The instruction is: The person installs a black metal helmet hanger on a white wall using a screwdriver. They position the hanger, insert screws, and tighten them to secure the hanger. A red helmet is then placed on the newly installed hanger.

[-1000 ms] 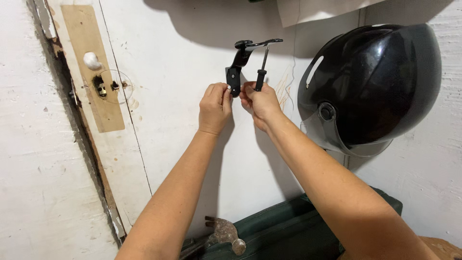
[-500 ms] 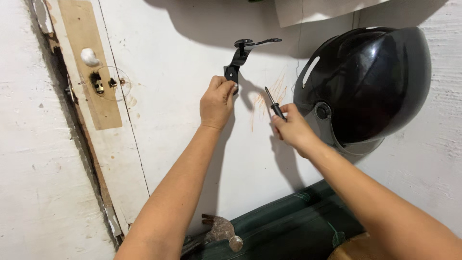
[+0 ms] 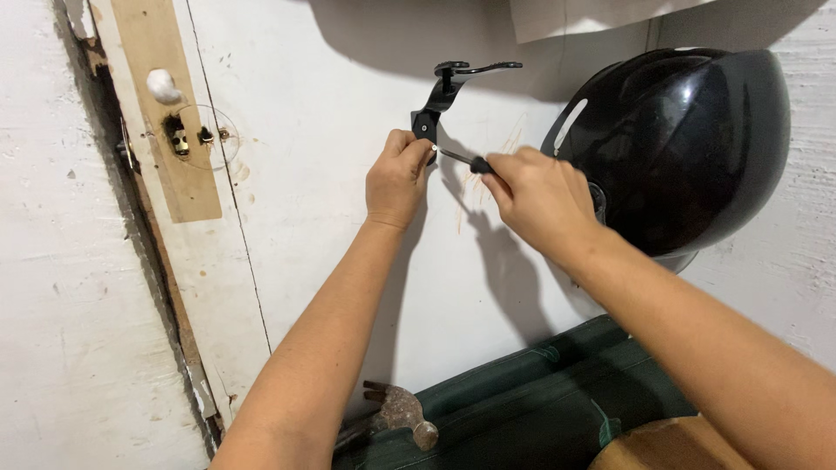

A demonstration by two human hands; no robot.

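Observation:
A black metal bracket (image 3: 446,91) stands against the white wall (image 3: 331,226), its curved arm reaching right at the top. My left hand (image 3: 396,178) pinches the bracket's lower end and holds it to the wall. My right hand (image 3: 540,200) grips a screwdriver (image 3: 461,158) by its dark handle. The thin shaft points left, with its tip at the bracket's base beside my left fingers.
A glossy black helmet (image 3: 688,148) hangs on the wall just right of my right hand. A hammer (image 3: 396,413) lies below beside a dark green bag (image 3: 531,409). A wooden strip (image 3: 165,113) with a white knob and lock hardware runs down the left.
My right hand drew away to the right with the screwdriver, then came back. Its tip now meets the bracket's base. My left hand has stayed on the bracket.

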